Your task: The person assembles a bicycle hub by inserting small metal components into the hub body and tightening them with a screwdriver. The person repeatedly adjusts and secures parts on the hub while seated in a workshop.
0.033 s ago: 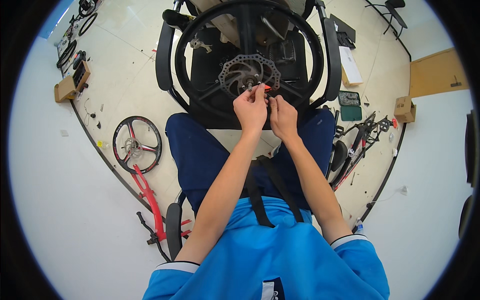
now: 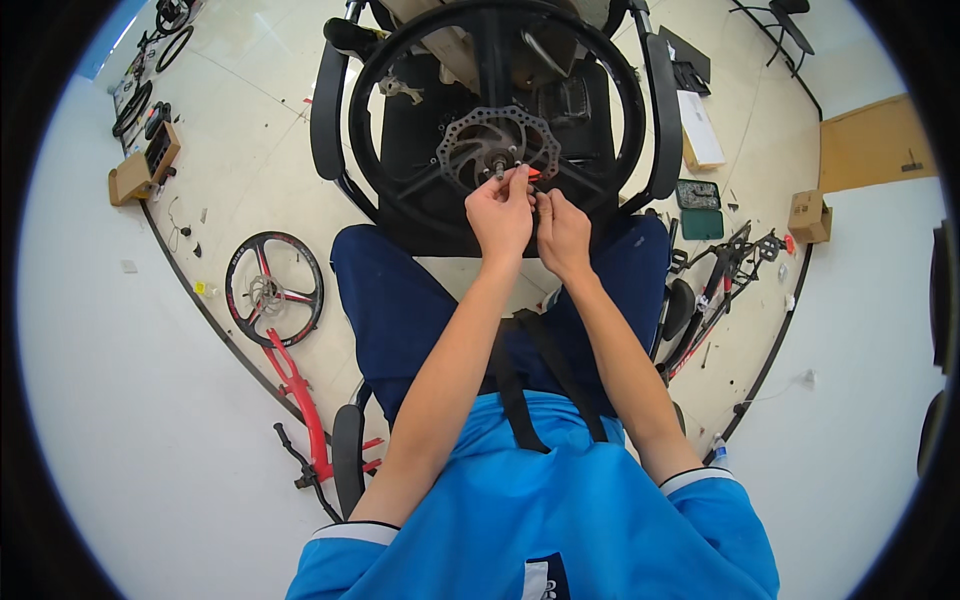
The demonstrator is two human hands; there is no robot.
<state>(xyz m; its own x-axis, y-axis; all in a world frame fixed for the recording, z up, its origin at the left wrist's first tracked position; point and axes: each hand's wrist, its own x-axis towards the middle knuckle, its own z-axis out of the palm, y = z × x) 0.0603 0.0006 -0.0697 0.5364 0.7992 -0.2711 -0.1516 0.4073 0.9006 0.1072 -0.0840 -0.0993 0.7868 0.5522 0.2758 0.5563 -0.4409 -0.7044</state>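
Note:
A black spoked bicycle wheel [image 2: 637, 110] lies flat across the seat of a black office chair in front of me. At its hub sits a silver disc brake rotor [image 2: 462, 131] with holes round its rim, and a threaded axle [image 2: 499, 168] sticks up through the middle. My left hand [image 2: 500, 218] is closed in a pinch at the rotor's near edge, beside the axle. Just right of it, my right hand [image 2: 565, 232] is closed too, its fingertips almost meeting the left ones. A small red piece [image 2: 535, 174] shows by the fingertips; what either hand pinches is too small to make out.
Chair armrests [image 2: 664, 120] flank the wheel, and a metal part [image 2: 402, 91] lies on the seat. On the floor are a red bike frame [image 2: 312, 420] and another wheel [image 2: 318, 290] at left, a dark bike frame [image 2: 715, 290], a green case [image 2: 702, 226] and a cardboard box [image 2: 808, 218] at right.

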